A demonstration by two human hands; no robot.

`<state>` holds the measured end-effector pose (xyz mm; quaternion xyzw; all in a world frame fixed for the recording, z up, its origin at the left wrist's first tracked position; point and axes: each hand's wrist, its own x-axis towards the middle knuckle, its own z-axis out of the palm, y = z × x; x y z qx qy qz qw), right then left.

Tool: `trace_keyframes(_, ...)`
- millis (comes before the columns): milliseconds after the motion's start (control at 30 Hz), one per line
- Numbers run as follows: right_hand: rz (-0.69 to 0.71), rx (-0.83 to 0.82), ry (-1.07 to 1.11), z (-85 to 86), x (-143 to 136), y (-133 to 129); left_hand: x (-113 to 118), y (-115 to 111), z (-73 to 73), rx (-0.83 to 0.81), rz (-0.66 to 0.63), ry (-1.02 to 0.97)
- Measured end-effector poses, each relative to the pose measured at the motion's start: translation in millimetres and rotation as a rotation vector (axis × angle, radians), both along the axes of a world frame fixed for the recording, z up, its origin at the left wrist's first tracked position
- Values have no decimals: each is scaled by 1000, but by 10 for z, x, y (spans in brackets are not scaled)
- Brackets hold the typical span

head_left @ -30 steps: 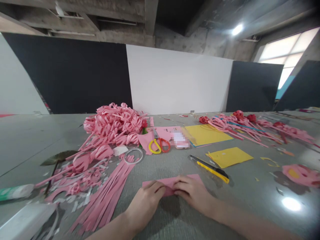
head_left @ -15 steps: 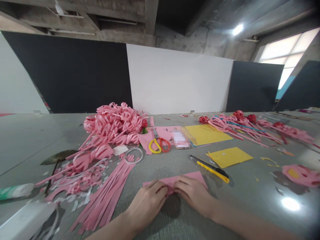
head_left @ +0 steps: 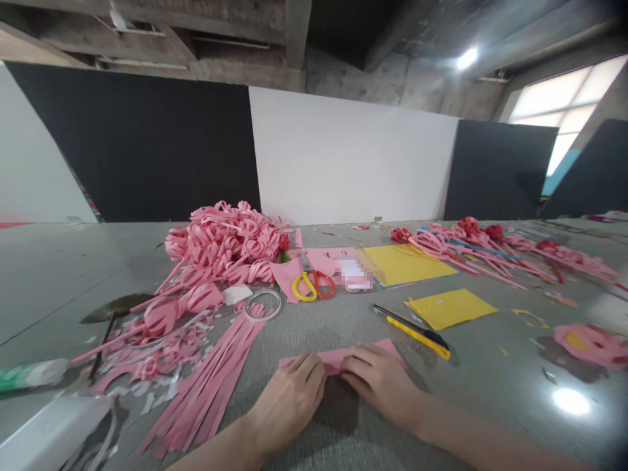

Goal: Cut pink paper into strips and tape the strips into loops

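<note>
A pink sheet of paper (head_left: 332,358) lies crosswise in front of me, its near edge between my two hands. My left hand (head_left: 293,386) grips that edge on the left, fingers curled over the paper. On the right, my right hand (head_left: 375,376) holds the same edge with bent fingers. Both thumbs are hidden beneath the hands or the paper. Left of my hands lies a bundle of pink paper strips (head_left: 210,386). Beyond the sheet to the right rests a utility knife (head_left: 417,330) with a black and yellow body.
Scissors (head_left: 313,281) and a phone (head_left: 356,275) lie ahead. A roll of tape (head_left: 262,305) touches the strips. A heap of pink paper flowers (head_left: 226,239) stands at the back left. Yellow paper (head_left: 454,309) lies right, and a white box (head_left: 53,432) near left.
My fingers have shifted slightly along the near edge, and the paper's near edge now appears flatter and a little farther from me. Everything else stays in place.
</note>
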<state>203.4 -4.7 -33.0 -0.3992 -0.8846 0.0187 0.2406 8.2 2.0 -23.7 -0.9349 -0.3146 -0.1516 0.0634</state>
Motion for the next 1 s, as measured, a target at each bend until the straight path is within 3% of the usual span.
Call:
trace_keyframes(267,-34,16,-14,7,-1,-7,2,-17,102,-157,129,-27)
trace_keyframes(633,-198,160,-109,24,-32,-12,-30,68,133,-397,310,-168)
trace_keyframes(1000,-121,137,-287,47,10,31,-57,80,167,-401,292,-95)
